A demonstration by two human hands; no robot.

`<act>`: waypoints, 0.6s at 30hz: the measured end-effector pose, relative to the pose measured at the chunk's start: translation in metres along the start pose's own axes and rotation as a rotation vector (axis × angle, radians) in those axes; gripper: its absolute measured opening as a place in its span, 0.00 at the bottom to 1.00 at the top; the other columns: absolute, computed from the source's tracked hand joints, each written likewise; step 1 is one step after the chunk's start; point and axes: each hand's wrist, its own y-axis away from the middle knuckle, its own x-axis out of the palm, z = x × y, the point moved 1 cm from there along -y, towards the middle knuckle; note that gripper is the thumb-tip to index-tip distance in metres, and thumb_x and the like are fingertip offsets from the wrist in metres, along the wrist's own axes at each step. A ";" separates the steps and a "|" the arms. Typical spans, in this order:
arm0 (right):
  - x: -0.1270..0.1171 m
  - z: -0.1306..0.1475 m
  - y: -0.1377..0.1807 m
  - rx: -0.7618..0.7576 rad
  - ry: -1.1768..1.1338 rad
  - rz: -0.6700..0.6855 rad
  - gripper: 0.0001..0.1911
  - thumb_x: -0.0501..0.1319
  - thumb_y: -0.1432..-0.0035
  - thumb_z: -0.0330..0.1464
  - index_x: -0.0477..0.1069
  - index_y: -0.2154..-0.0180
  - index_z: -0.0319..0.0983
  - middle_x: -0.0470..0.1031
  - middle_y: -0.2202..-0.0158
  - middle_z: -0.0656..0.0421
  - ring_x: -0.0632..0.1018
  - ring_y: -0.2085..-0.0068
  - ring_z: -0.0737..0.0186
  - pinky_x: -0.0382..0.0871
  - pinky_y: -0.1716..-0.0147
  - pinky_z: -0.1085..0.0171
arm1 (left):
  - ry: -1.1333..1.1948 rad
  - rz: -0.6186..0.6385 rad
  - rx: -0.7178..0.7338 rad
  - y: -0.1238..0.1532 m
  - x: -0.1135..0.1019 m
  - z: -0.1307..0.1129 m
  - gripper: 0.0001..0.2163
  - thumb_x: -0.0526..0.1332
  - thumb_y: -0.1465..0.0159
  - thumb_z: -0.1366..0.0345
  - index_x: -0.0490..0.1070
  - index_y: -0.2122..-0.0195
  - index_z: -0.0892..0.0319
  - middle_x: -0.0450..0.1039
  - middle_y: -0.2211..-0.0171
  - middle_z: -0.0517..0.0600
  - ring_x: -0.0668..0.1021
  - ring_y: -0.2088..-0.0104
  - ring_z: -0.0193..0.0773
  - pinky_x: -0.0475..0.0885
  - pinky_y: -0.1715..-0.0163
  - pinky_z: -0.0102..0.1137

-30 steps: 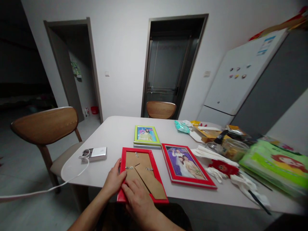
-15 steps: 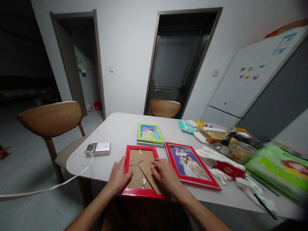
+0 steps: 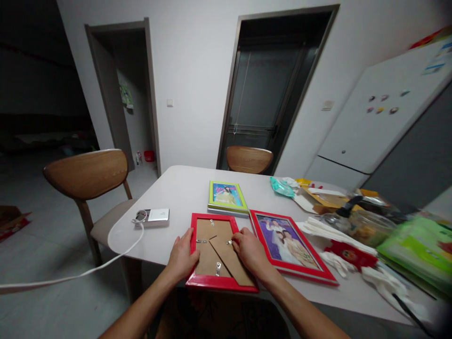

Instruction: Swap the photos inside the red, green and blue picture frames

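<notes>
While the left hand [image 3: 182,258] clasps the frame [image 3: 207,263], the curled right hand [image 3: 252,255] touches 1 clip [image 3: 229,242], grip unclear.

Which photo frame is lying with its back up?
The red frame between the left hand and right hand: its brown backing and metal clips show, while the other red frame and the lime-green frame lie picture side up.

This pale table [image 3: 187,188] is looking kinda packed: a face-down red frame [image 3: 206,256] is sitting at the near edge, a red-framed photo [image 3: 289,245] is lying just right of it, a green-framed photo [image 3: 227,195] is resting toward the far edge, a white device [image 3: 158,215] is hugging the left edge, and tissues [image 3: 337,263] are cluttering the right end.
</notes>
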 end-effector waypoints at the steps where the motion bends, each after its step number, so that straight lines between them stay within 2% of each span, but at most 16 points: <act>1: 0.001 0.000 -0.001 0.002 0.023 0.003 0.12 0.50 0.46 0.32 0.71 0.68 0.37 0.66 0.68 0.54 0.69 0.67 0.63 0.58 0.70 0.68 | -0.003 -0.001 0.002 0.000 0.000 0.000 0.27 0.53 0.50 0.71 0.53 0.46 0.62 0.59 0.47 0.53 0.64 0.49 0.42 0.48 0.46 0.35; 5: 0.002 -0.003 -0.005 0.008 0.070 0.009 0.13 0.49 0.45 0.33 0.71 0.67 0.37 0.66 0.68 0.54 0.69 0.68 0.63 0.56 0.72 0.68 | -0.015 -0.002 -0.001 0.001 0.000 0.001 0.28 0.52 0.50 0.70 0.52 0.46 0.63 0.58 0.46 0.54 0.63 0.48 0.41 0.50 0.47 0.34; 8: 0.000 0.002 -0.005 -0.022 0.044 -0.040 0.12 0.50 0.46 0.33 0.70 0.63 0.38 0.67 0.68 0.54 0.68 0.67 0.61 0.57 0.69 0.67 | -0.024 -0.005 0.007 0.001 0.001 0.001 0.28 0.52 0.49 0.70 0.51 0.45 0.64 0.58 0.46 0.55 0.63 0.48 0.41 0.53 0.48 0.34; 11: -0.001 0.022 -0.006 -0.136 -0.032 -0.094 0.11 0.51 0.47 0.32 0.71 0.64 0.39 0.68 0.65 0.54 0.67 0.62 0.61 0.57 0.64 0.66 | -0.038 -0.015 0.020 0.001 0.001 0.001 0.27 0.52 0.49 0.70 0.51 0.45 0.65 0.58 0.46 0.56 0.63 0.48 0.42 0.54 0.49 0.35; 14: 0.006 0.049 -0.011 -0.256 -0.122 -0.020 0.10 0.52 0.47 0.33 0.72 0.69 0.39 0.69 0.67 0.56 0.67 0.63 0.63 0.57 0.63 0.67 | -0.046 -0.020 0.024 0.001 0.002 0.001 0.27 0.52 0.48 0.70 0.51 0.46 0.65 0.59 0.47 0.56 0.63 0.49 0.43 0.54 0.48 0.36; 18: 0.022 0.073 -0.023 -0.248 -0.126 0.020 0.11 0.52 0.48 0.33 0.71 0.72 0.38 0.69 0.71 0.55 0.68 0.66 0.64 0.58 0.65 0.67 | -0.047 -0.018 0.013 0.001 0.002 0.000 0.25 0.51 0.47 0.69 0.52 0.46 0.63 0.59 0.47 0.55 0.63 0.48 0.41 0.53 0.48 0.35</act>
